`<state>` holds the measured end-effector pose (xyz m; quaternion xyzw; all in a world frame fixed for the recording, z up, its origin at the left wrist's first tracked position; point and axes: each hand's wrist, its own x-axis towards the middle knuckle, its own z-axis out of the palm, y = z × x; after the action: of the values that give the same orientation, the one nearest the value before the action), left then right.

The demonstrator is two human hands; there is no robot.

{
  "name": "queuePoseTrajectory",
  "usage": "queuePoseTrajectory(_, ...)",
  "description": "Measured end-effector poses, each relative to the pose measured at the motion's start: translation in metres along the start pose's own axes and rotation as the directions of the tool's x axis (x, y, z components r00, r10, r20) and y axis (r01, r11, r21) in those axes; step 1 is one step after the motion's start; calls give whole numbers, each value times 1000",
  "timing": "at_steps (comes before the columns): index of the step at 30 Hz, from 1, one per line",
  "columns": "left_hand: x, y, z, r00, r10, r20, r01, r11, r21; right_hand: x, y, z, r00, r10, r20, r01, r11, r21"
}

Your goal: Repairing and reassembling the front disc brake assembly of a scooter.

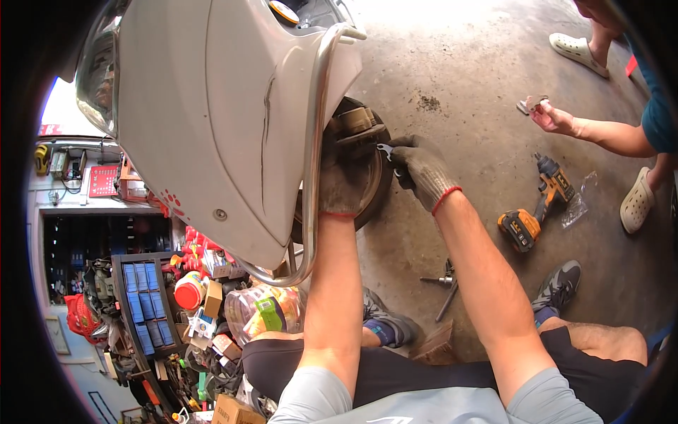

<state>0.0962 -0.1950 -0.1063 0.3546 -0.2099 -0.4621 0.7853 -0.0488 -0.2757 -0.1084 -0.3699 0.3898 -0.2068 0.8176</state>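
Observation:
My right hand (422,171), in a grey knitted glove with a red cuff, is closed around a wrench (385,149). The wrench's silver head points at the wheel hub. My left hand (342,189), also gloved, reaches in at the wheel (381,185) behind a chrome guard bar (318,120); shade and dark grime hide its fingers. Just above it sits a round, brownish metal brake part (357,121) on the hub. The white body panel (212,106) of the vehicle, cracked along one line, leans over to the left.
A yellow and black cordless impact driver (540,201) lies on the concrete floor beside a clear plastic bag (579,205). Hand tools (446,286) rest between my feet. At right, another person's hand (554,119) holds a small metal part. Shelves with blue bins (145,304) and clutter stand left.

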Motion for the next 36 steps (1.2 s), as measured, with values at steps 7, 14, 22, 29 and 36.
queuePoseTrajectory(7, 0, -1, 2, 1000, -6, -23, 6, 1000, -8, 26, 5, -5, 1000, -23, -12, 23, 1000, -12)
queuePoseTrajectory(14, 2, 2, -4, 999, -33, -27, 35, 998, 54, 22, -2, 5, 999, -37, -33, 38, 998, 42)
queuePoseTrajectory(22, 0, 0, 0, 999, -20, -49, 24, 997, 77, 27, 3, 4, 994, -99, -52, 97, 994, -41)
queuePoseTrajectory(29, 4, 0, -3, 1000, -20, -8, 21, 995, 102, 24, -3, 9, 990, -104, -100, 100, 994, -45)
queuePoseTrajectory(36, 5, -1, -4, 999, -9, -31, 13, 993, 121, 30, -1, 13, 986, -107, -129, 108, 994, 3)
